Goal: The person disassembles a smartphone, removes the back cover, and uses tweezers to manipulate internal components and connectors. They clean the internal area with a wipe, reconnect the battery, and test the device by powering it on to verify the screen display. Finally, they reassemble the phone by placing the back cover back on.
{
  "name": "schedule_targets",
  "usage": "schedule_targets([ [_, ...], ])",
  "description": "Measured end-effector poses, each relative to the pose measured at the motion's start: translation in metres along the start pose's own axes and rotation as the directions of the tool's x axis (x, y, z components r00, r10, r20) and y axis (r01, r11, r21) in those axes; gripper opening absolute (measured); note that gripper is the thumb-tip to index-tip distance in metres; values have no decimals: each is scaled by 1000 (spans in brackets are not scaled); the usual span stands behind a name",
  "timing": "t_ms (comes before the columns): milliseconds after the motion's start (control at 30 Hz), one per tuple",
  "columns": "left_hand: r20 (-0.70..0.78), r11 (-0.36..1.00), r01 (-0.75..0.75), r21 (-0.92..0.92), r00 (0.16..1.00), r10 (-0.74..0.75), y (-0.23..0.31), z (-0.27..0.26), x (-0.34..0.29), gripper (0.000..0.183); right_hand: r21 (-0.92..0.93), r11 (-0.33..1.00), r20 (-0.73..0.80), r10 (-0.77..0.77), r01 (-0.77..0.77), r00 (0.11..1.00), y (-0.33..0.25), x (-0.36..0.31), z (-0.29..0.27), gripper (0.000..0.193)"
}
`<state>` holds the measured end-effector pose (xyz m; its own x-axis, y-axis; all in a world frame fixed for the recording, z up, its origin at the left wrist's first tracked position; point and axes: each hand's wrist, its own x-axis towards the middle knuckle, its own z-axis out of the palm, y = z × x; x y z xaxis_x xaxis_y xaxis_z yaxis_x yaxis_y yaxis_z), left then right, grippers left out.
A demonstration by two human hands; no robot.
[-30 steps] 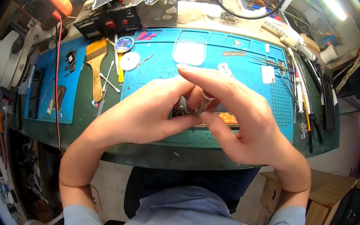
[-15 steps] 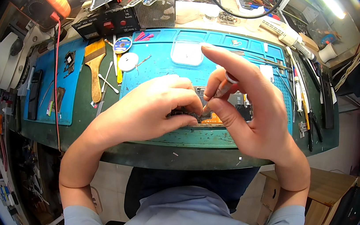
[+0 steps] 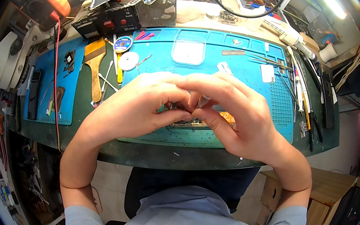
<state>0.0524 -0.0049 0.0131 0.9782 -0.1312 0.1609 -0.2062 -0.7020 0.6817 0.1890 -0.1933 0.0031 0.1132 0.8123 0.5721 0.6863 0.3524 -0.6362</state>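
Both of my hands meet over an opened phone (image 3: 194, 124) on the blue mat; its orange inner part (image 3: 227, 117) shows beneath my right fingers. Most of the phone is covered by my hands. My right hand (image 3: 244, 115) is closed around a slim screwdriver (image 3: 203, 101), of which only a short piece shows between thumb and fingers. My left hand (image 3: 145, 102) is pinched, its fingertips nearly touching those of my right. A small dark and metallic piece (image 3: 173, 106) peeks out between the left thumb and fingers; I cannot make out what it is.
A clear square dish (image 3: 189, 50) stands beyond my hands on the blue mat (image 3: 257, 54). Tweezers (image 3: 268, 60) lie back right. Left are a wooden brush (image 3: 94, 69), swabs and a solder spool (image 3: 123, 44). A red cable (image 3: 55, 76) hangs across the left mat.
My right hand has come down and left toward my left hand, and the screwdriver has gone from upright in plain sight to mostly hidden. The left fingers have lifted slightly off the phone.
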Motion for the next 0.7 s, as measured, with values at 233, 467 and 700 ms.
schedule_targets([
  [233,6,994,35,-103,999,-35,4,-3,1,21,-142,978,52,-143,149,988,1,0,-3,52],
  [467,21,931,160,-328,987,-162,13,3,2,59,-24,998,5,-53,53,999,-3,0,0,53],
  [700,-139,995,5,-103,990,-20,2,15,0,79,-33,998,-68,54,-57,996,-7,2,7,48],
])
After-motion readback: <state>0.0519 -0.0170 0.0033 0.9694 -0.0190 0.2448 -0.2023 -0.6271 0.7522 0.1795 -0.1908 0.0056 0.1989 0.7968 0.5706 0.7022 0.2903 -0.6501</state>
